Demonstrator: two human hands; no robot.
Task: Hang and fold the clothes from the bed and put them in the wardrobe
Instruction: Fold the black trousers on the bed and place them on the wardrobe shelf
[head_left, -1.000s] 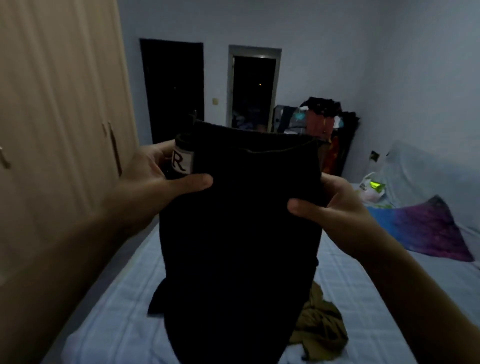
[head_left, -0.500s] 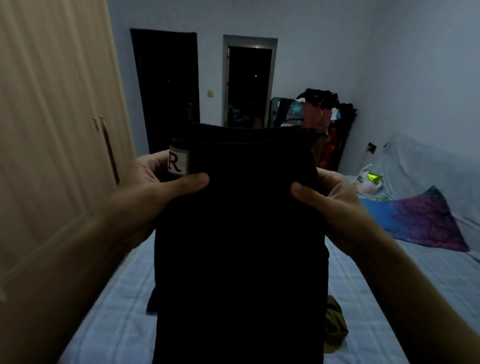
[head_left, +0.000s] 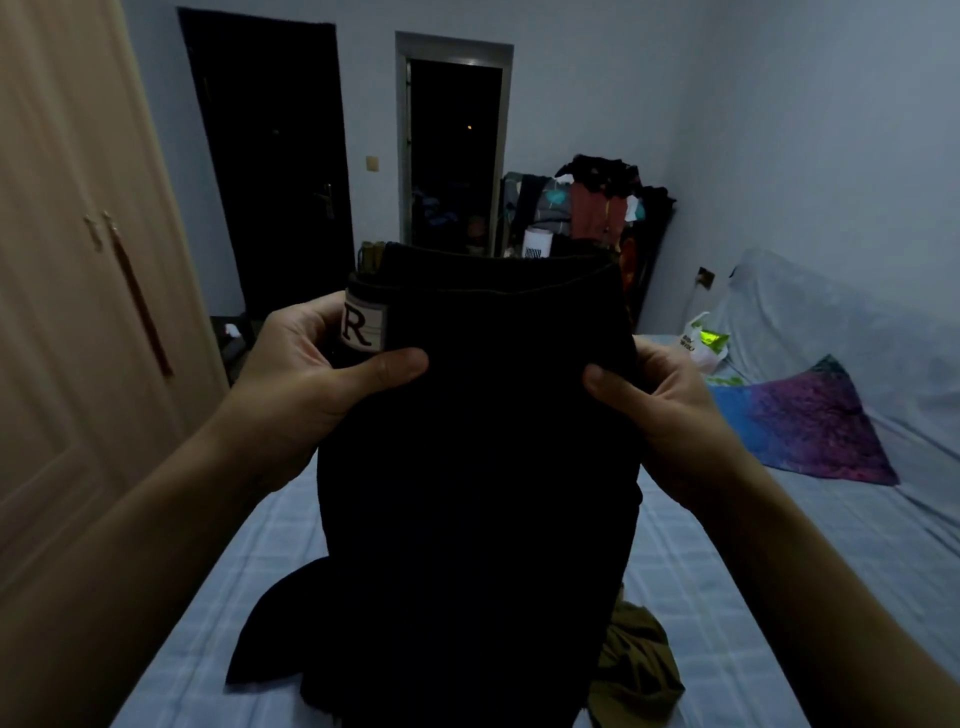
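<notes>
Head view, and the black trousers hang front and centre, held up by the waistband over the bed, the legs trailing down so a dark end rests on the near left of the checked sheet. Compared with half a second ago the garment sits a touch lower and the olive garment on the near right of the bed shows more of itself again, so the whole thing has swung slightly; the hold itself has not shifted. Left hand is closed on the left end of the waistband, thumb pressed across the front just under the white label with its letter R. Right hand is closed on the right end the same way, thumb in front, fingers hidden behind the cloth. To my eye that is a straightening pause, waistband level, ready for a fold or a hanger. Wardrobe stands shut on the left, close by. Far right, a purple and blue cloth lies on the bed near a plastic bag.
</notes>
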